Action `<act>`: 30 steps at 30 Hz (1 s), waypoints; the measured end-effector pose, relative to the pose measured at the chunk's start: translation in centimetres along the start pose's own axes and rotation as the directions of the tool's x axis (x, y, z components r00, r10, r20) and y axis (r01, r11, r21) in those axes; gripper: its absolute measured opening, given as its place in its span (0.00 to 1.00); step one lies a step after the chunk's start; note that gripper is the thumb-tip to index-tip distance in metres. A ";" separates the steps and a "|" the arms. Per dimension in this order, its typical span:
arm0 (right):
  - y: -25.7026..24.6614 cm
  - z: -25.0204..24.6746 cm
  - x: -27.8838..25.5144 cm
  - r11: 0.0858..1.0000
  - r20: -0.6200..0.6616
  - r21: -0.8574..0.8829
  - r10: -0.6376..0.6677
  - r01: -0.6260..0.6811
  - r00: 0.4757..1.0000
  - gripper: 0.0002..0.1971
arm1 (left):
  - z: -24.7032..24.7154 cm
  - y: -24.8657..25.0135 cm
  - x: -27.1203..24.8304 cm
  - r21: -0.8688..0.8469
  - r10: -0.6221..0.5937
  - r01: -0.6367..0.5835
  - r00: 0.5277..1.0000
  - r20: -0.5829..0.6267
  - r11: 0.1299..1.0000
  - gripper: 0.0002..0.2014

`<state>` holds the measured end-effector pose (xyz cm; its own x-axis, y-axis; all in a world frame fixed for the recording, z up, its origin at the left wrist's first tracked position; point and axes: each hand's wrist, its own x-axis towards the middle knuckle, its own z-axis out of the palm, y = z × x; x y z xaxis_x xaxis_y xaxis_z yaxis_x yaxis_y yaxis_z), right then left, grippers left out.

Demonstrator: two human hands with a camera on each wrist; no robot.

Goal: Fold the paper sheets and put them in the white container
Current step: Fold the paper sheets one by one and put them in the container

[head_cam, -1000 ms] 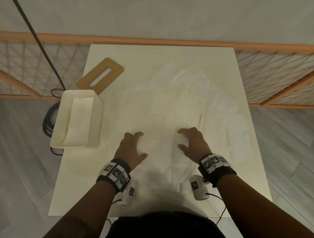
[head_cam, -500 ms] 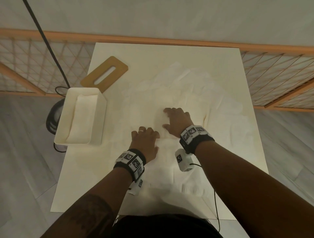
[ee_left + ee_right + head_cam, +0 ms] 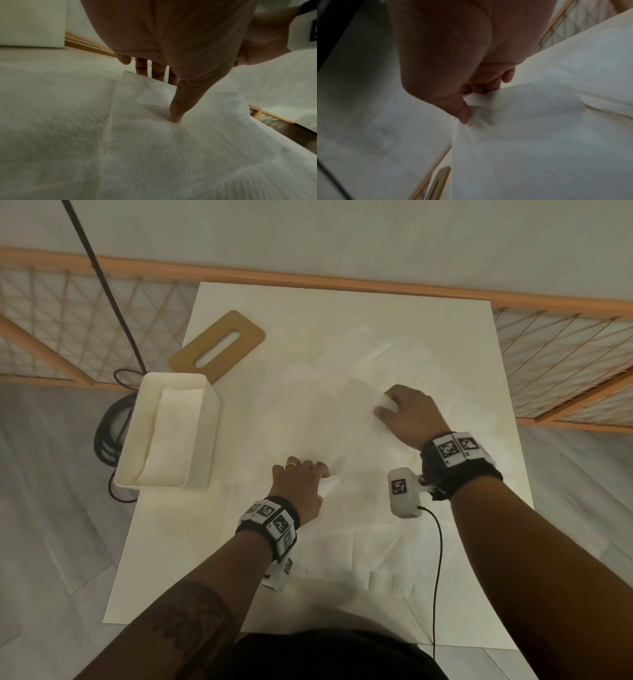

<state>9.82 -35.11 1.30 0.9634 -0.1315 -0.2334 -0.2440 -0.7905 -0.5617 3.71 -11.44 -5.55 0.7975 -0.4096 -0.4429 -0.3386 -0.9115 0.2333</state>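
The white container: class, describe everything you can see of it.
The white container is an open-topped rectangular box with smooth, plastic-looking walls and rounded corners. It stands upright near the table's left edge, left of both hands, neither touching it. Folded white paper lies inside. A wooden slotted lid lies just behind it.

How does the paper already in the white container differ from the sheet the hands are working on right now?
The paper in the white container is folded into a narrow strip, lying inside the white container untouched; the sheet on the table is still partly spread out, much wider. That sheet is held at two corners: the right hand pinches and lifts one, the left hand pinches another. Both are white, textured paper.
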 end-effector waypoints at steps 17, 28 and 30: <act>2.1 -0.1 -6.1 0.343 0.356 0.863 0.108 -0.371 0.928 0.18 | -6.0 -0.1 2.2 -0.963 -0.142 0.263 0.953 0.269 -0.058 0.27; -1.7 -0.3 -8.2 0.179 0.402 0.907 -0.107 -0.380 0.909 0.19 | -3.5 0.5 -0.2 -0.839 0.201 0.325 0.944 0.261 -0.436 0.42; -1.9 -0.1 -8.3 0.162 0.410 0.906 -0.111 -0.391 0.905 0.23 | -3.7 0.3 -0.3 -0.833 0.213 0.306 0.949 0.231 -0.462 0.39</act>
<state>2.32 -32.59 4.35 0.8537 0.2143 -0.4747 -0.5165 0.4653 -0.7188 5.19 -11.41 -2.14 0.5700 -0.5914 -0.5704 0.8160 0.3258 0.4775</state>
